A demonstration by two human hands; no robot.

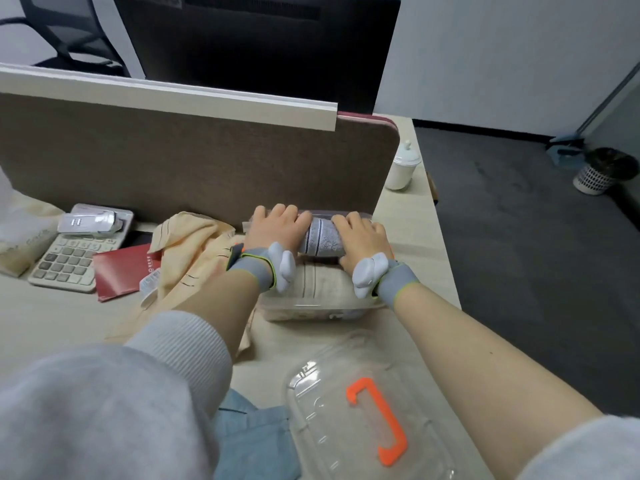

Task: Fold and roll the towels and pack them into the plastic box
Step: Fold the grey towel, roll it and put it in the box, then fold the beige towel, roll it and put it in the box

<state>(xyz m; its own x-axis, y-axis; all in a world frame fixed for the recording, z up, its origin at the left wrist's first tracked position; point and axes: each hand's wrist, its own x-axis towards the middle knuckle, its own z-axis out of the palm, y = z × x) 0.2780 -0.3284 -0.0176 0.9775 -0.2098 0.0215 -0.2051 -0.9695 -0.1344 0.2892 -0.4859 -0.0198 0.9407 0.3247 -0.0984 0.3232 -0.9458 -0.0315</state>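
Note:
A clear plastic box (311,311) stands on the desk against the partition. A rolled beige towel (322,278) lies in its near half. Beyond it lies a rolled grey towel (322,239) with dark stripes, in the box's far half. My left hand (277,228) presses on the grey roll's left end and my right hand (363,235) on its right end, fingers wrapped over it. A loose yellow towel (194,258) is crumpled on the desk to the box's left. The box's clear lid (367,417), with an orange handle, lies near me.
A calculator (69,261), a red booklet (121,271) and a white packaged item (93,220) lie at the left. The brown partition (190,161) runs right behind the box. A white lidded cup (403,168) stands at the far right corner. The desk edge (446,258) drops to dark floor.

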